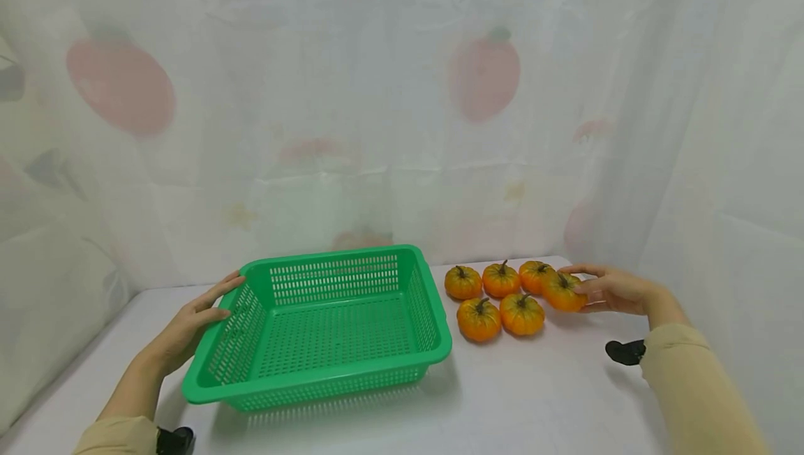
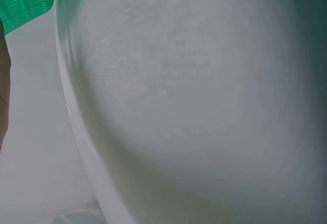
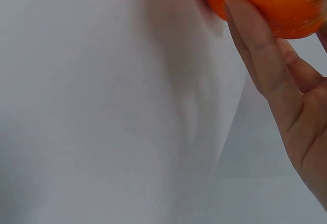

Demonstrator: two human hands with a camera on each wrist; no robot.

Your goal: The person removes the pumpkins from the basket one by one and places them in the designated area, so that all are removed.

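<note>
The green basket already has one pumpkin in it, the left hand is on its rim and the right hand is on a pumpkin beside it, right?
Not quite. The head view shows the green basket empty; all six pumpkins sit on the table. The left hand does touch its rim, and the right hand holds the rightmost pumpkin.

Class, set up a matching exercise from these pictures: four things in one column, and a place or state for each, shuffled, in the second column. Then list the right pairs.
Column one:
1. green basket
2. left hand
3. right hand
4. rightmost pumpkin

Column two:
A. held at the end of the back row
B. empty, on the white table
C. rests on the basket's left rim
D. holds a pumpkin

Pairs: 1-B, 2-C, 3-D, 4-A
</note>
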